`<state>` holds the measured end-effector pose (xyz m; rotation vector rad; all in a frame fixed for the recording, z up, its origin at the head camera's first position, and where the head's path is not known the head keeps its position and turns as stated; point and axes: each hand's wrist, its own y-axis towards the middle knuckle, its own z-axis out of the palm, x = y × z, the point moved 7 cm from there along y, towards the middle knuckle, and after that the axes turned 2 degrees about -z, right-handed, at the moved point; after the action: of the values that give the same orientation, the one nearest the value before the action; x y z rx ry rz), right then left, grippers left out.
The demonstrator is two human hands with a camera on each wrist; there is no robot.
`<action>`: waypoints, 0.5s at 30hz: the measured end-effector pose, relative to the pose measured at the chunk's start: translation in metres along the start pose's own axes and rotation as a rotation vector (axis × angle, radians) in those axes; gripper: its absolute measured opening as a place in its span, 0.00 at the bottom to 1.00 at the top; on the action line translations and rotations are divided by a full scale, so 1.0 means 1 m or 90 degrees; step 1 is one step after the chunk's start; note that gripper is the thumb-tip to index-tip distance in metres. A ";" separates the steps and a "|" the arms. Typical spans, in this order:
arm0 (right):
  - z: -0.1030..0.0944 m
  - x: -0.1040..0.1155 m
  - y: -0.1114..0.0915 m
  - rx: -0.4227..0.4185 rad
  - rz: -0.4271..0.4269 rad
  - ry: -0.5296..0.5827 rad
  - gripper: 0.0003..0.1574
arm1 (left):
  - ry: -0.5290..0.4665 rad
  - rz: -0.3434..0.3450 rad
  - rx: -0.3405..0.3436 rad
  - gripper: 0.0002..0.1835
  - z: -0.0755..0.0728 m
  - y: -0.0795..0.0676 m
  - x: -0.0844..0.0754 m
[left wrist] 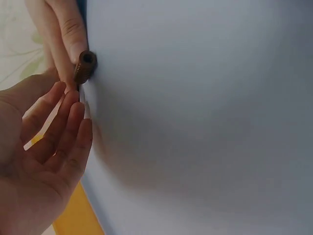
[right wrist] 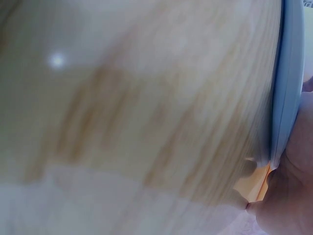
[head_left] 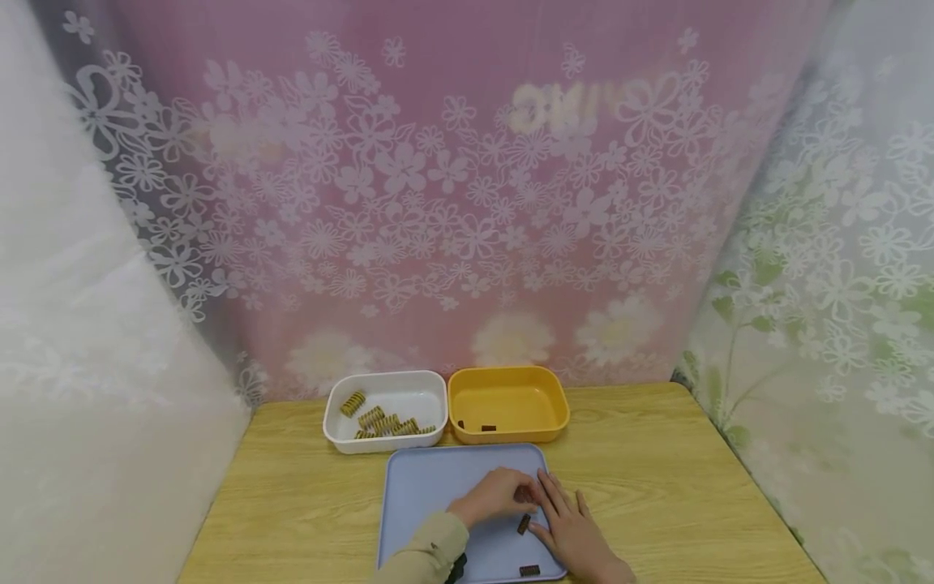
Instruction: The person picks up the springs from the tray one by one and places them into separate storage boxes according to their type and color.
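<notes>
On the blue tray [head_left: 438, 478], a short dark brown coil spring [head_left: 524, 524] lies close to my right thumb; in the left wrist view the spring [left wrist: 85, 66] shows its hollow end. My right hand [head_left: 576, 535] lies across the tray's right rim with its fingers extended. Reaching in from the left, my left hand [head_left: 499, 493] has loosely bent fingers, nothing visible between them in the left wrist view, and its fingertips are right by the right hand's fingers. A second brown spring [head_left: 529, 571] lies near the tray's front edge. The right wrist view catches only part of the right hand [right wrist: 288, 196].
Behind the tray stand a white bin [head_left: 339, 438] with several yellow springs [head_left: 387, 423] and a yellow bin [head_left: 511, 377] with small dark pieces [head_left: 488, 428]. Wood-grain table [head_left: 657, 470] surrounds them. Flowered curtains [head_left: 438, 203] hang at the back and sides.
</notes>
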<state>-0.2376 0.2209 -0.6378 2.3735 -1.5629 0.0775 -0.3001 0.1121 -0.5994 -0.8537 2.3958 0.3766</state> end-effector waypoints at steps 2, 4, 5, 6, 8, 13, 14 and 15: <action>0.000 0.000 0.000 -0.009 -0.007 -0.006 0.43 | -0.003 0.003 0.011 0.07 0.003 -0.002 -0.001; -0.001 0.001 0.000 -0.024 -0.018 -0.012 0.43 | -0.008 0.003 0.019 0.08 0.005 -0.004 -0.003; -0.001 0.001 -0.001 -0.029 -0.024 -0.017 0.43 | -0.004 0.005 0.020 0.08 0.005 -0.005 -0.004; -0.001 0.001 -0.001 -0.035 -0.029 -0.018 0.43 | -0.011 0.001 0.023 0.08 0.005 -0.006 -0.005; -0.001 0.001 -0.002 -0.043 -0.035 -0.014 0.43 | -0.017 -0.005 0.027 0.09 0.006 -0.007 -0.006; -0.003 0.002 -0.002 -0.049 -0.029 0.012 0.44 | -0.011 -0.004 0.034 0.09 0.010 -0.009 -0.007; -0.003 0.002 -0.002 -0.047 -0.028 0.013 0.44 | -0.012 -0.003 0.035 0.09 0.011 -0.009 -0.006; -0.004 0.002 -0.002 -0.044 -0.026 0.011 0.44 | -0.016 -0.005 0.038 0.08 0.012 -0.009 -0.006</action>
<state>-0.2348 0.2207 -0.6342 2.3445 -1.4834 0.0345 -0.2854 0.1135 -0.6066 -0.8262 2.3677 0.3096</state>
